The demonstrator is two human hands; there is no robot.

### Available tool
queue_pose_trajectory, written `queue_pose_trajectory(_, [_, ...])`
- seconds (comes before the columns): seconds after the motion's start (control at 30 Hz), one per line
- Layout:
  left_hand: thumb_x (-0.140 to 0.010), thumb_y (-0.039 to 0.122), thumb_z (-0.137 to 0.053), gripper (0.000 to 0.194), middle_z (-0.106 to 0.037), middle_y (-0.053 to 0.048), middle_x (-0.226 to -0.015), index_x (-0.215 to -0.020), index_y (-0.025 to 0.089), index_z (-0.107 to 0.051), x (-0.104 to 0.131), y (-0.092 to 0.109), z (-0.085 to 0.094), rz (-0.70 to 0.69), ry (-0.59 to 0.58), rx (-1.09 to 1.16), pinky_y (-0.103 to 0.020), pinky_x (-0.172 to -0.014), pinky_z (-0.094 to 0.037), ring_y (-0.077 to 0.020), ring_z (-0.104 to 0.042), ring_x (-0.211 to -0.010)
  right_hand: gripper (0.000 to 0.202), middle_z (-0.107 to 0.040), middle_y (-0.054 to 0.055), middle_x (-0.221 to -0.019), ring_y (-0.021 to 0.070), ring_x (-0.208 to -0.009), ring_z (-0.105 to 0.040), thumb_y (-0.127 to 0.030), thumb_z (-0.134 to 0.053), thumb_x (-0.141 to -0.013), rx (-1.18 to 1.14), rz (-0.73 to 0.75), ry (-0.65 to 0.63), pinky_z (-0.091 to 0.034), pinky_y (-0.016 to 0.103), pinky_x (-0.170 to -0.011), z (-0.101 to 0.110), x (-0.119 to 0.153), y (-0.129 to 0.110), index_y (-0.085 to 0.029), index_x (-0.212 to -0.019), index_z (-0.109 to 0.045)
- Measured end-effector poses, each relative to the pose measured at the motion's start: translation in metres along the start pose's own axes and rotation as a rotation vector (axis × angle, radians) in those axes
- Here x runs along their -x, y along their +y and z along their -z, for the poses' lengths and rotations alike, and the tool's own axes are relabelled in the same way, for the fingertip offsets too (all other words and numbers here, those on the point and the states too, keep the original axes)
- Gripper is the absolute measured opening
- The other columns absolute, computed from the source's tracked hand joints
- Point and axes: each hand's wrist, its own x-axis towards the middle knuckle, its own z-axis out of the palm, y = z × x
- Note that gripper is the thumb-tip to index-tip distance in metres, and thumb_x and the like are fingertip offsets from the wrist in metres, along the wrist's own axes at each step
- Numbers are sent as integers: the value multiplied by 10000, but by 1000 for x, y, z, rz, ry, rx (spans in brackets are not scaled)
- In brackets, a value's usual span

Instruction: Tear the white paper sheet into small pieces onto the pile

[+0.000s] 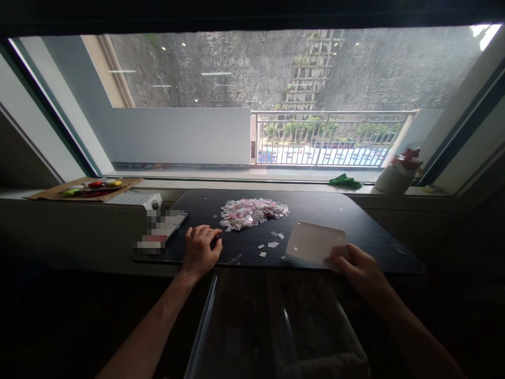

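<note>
The right hand [361, 268] pinches the near right corner of a thin, pale, translucent rectangular sheet [315, 242] between thumb and fingers; the sheet extends leftward from the fingertips over the black wood-grained table [323, 205]. The left hand [202, 247] is at the near left part of the table, its fingers loosely curled, with nothing seen in their grip. Beyond and to the right of those fingers lies a heaped pile of small pinkish-white paper pieces [252, 212], apart from both hands. A few loose white scraps [272, 245] lie between the pile and the sheet.
</note>
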Motion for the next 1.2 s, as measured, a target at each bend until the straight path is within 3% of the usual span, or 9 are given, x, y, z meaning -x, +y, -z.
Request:
queue_pose_trajectory(0.13, [-791, 246, -495, 196, -680, -46, -900, -927, 236, -636, 0, 0, 0, 0, 2, 5, -503, -1024, -264, -266, -538, -1055, 185, -633, 8, -613, 174, -572, -584, -377, -587, -680, 13, -10, 33, -466, 276, -516, -4, 4, 1, -194, -711, -601])
queue_pose_trajectory(0.4, [-792, 238, -501, 186, -678, -41, -891, -923, 236, -633, 1, 1, 0, 6, 0, 9, -505, -1024, -263, -267, -534, -1063, 273, -687, 39, -724, 199, -645, -627, -418, -607, -693, -204, -84, -147, -501, 298, -567, -34, 27, 1, -176, -818, -629])
queue_pose_trajectory(0.5, [-791, 234, -501, 189, -678, -42, -890, -924, 233, -635, 1, 2, 1, 10, -2, 8, -506, -1026, -263, -264, -535, -1058, 254, -668, 25, -686, 186, -616, -610, -414, -607, -692, -170, -46, -96, -490, 291, -555, -32, 19, -4, -184, -798, -618])
queue_pose_trajectory(0.67, [-791, 234, -498, 203, -680, -48, -901, -930, 226, -645, 1, 4, 1, 19, -7, 9, -516, -1032, -255, -265, -532, -1058, 223, -632, 15, -649, 184, -600, -584, -411, -573, -709, 111, 113, 95, -461, 300, -562, -26, -5, -14, -197, -766, -594])
queue_pose_trajectory(0.87, [-793, 232, -504, 200, -682, -47, -910, -937, 227, -643, 0, 3, 1, 14, -7, 1, -511, -1035, -255, -267, -533, -1067, 232, -603, 6, -610, 176, -562, -555, -425, -541, -704, 287, 143, 82, -427, 292, -538, -11, -7, -19, -202, -742, -589])
queue_pose_trajectory(1.2, [-795, 228, -506, 194, -681, -43, -909, -941, 225, -635, 0, 1, 0, 5, -7, -13, -509, -1033, -256, -267, -535, -1071, 194, -577, -7, -595, 161, -558, -525, -389, -530, -701, 298, 132, 81, -400, 275, -536, -8, -1, -30, -205, -720, -587])
